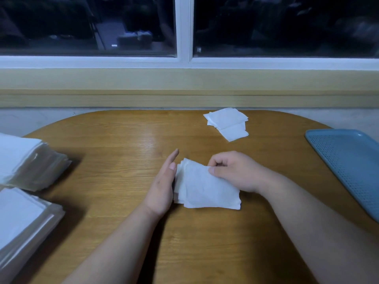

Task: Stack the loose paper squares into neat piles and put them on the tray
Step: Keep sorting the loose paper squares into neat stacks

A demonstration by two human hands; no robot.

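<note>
Squarely between both hands, left (164,181) and right (231,171): paper pile (207,189).

The paper squares (207,186) were white, the tray (352,167) blue with a dotted perforated pattern, the table (127,144) honey-brown woodgrain, the window frame (184,31) white.

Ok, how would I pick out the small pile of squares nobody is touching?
Find the wooden table below the window and look to its far edge, left of the blue tray. The small pile there lies fanned and untouched, unlike the held pile between the left hand and right hand, and far thinner than the tall stacks at left.
</note>
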